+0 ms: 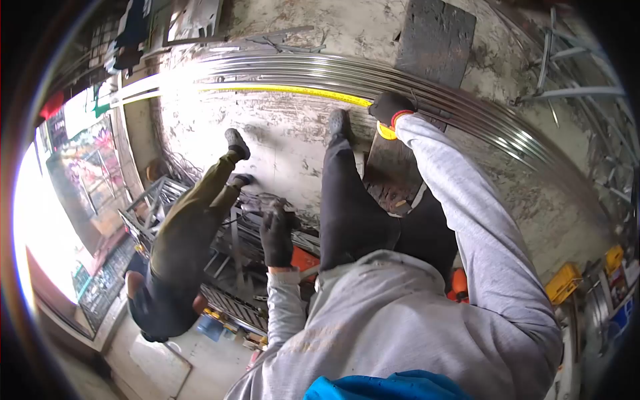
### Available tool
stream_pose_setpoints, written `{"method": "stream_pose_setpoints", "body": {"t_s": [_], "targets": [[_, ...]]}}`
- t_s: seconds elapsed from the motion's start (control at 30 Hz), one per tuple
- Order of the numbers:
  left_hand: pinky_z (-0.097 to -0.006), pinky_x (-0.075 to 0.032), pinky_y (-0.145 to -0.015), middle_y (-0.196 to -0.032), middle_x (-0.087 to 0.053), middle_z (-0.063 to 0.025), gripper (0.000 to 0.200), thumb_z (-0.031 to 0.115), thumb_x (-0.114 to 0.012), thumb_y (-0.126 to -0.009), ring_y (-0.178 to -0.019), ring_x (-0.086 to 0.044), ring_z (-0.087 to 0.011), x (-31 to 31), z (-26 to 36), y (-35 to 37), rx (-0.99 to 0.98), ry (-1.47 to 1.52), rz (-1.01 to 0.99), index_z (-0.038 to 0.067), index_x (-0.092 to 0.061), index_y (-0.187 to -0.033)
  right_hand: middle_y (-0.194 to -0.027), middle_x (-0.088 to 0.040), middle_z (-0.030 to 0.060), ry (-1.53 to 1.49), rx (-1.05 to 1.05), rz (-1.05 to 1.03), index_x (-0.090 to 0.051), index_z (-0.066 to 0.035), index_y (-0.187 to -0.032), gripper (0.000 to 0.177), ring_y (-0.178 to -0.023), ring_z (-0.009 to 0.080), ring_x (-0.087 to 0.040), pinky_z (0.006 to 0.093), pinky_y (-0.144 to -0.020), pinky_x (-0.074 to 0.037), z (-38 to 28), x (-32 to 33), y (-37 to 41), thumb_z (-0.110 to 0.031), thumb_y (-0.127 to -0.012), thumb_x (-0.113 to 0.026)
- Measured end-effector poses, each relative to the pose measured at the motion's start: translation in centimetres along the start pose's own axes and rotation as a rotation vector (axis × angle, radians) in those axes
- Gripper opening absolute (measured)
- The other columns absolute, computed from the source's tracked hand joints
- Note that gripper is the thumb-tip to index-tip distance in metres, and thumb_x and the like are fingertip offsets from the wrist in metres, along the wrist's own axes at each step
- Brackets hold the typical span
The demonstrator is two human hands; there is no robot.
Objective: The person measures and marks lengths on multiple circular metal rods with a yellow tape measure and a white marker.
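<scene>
Gloved right hand clamps a tape measure against long steel strips, likely heavy and springy, best lifted mid-length; whether the left hand grips anything is unclear.

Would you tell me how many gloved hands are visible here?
2: left hand beside the metal frames; right hand on the tape measure. Hands of the co-worker are hidden.

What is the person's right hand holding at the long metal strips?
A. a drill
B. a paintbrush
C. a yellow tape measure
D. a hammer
C: the gloved right hand grips a yellow tape measure, its tape running along the metal strips.
</scene>
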State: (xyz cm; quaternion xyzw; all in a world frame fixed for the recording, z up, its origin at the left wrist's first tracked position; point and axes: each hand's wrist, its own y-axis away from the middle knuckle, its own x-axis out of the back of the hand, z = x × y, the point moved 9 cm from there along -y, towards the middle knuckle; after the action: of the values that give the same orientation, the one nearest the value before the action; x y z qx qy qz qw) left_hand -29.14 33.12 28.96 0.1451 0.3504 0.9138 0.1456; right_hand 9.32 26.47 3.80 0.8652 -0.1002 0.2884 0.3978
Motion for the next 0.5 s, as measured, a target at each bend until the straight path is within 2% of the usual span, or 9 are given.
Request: {"method": "stream_pose_setpoints", "body": {"t_s": [0.07, 0.17, 0.23, 0.3, 0.37, 0.43, 0.5], "targets": [[-0.0302, -0.05, -0.067, -0.083, -0.065, -0.0053, 0.037, 0.028, -0.06, -0.103, -0.07, -0.06, -0.0143, -1.2, -2.3, -1.7, 0.023, -0.011, -0.015, -0.001, -0.062, -0.127, -0.093, -0.073, 0.0223, -0.014, -0.104, 0.079, -0.077, -0.007, -0.097, 0.042, -0.088, 0.0408, -0.071, 0.0495, -0.078, -0.055, 2.3, -1.1, -1.5, -0.045, -0.079, -0.073], [-0.0307, -0.052, -0.071, -0.089, -0.066, -0.0057, 0.036, 0.027, -0.062, -0.102, -0.074, -0.062, -0.0148, -4.1, -5.0, -6.9, 0.061, -0.051, -0.097, 0.0, -0.064, -0.125, -0.093, -0.073, 0.0214, 0.027, -0.149, 0.053, -0.077, -0.006, -0.095, 0.042, -0.087, 0.0403, -0.071, 0.0488, -0.079, -0.056, 4.0, -2.6, -3.7, -0.045, -0.082, -0.071], [-0.0306, -0.052, -0.071, -0.088, -0.067, -0.0056, 0.035, 0.027, -0.064, -0.101, -0.075, -0.063, -0.0146, -6.9, -5.2, -11.2, 0.014, -0.163, -0.168, -0.001, -0.066, -0.122, -0.093, -0.073, 0.0213, 0.024, -0.138, 0.031, -0.077, -0.006, -0.094, 0.041, -0.087, 0.0394, -0.072, 0.048, -0.079, -0.056, 5.1, -3.7, -5.1, -0.045, -0.086, -0.069], [-0.0308, -0.052, -0.072, -0.087, -0.067, -0.0062, 0.037, 0.027, -0.066, -0.1, -0.074, -0.063, -0.0143, -9.7, -5.0, -14.8, -0.063, -0.116, -0.248, -0.003, -0.066, -0.121, -0.093, -0.074, 0.0206, 0.023, -0.188, -0.02, -0.078, -0.007, -0.094, 0.041, -0.086, 0.0372, -0.072, 0.0463, -0.078, -0.056, 6.0, -4.8, -6.0, -0.046, -0.088, -0.066], [-0.0302, -0.051, -0.069, -0.086, -0.066, -0.0077, 0.038, 0.027, -0.059, -0.104, -0.073, -0.061, -0.0152, -11.7, -5.4, -18.4, -0.086, -0.12, -0.304, -0.005, -0.06, -0.124, -0.094, -0.075, 0.017, 0.084, -0.217, 0.034, -0.078, -0.01, -0.097, 0.04, -0.087, 0.0342, -0.073, 0.0454, -0.08, -0.056, 6.4, -4.7, -6.3, -0.047, -0.089, -0.065], [-0.0308, -0.052, -0.068, -0.085, -0.066, -0.0076, 0.039, 0.028, -0.062, -0.103, -0.071, -0.063, -0.016, -13.3, -5.8, -21.7, -0.112, -0.201, -0.319, -0.006, -0.061, -0.123, -0.095, -0.075, 0.015, 0.082, -0.238, 0.02, -0.078, -0.011, -0.098, 0.039, -0.087, 0.0329, -0.073, 0.0446, -0.081, -0.056, 7.4, -6.4, -6.9, -0.047, -0.09, -0.065], [-0.032, -0.055, -0.07, -0.089, -0.071, -0.0118, 0.036, 0.026, -0.069, -0.099, -0.073, -0.069, -0.0189, -14.7, -6.7, -24.7, -0.073, -0.165, -0.342, -0.005, -0.067, -0.117, -0.096, -0.076, 0.013, 0.082, -0.257, 0.025, -0.079, -0.013, -0.099, 0.038, -0.088, 0.0316, -0.073, 0.0438, -0.083, -0.056, 8.0, -6.7, -7.4, -0.047, -0.09, -0.064]]}}
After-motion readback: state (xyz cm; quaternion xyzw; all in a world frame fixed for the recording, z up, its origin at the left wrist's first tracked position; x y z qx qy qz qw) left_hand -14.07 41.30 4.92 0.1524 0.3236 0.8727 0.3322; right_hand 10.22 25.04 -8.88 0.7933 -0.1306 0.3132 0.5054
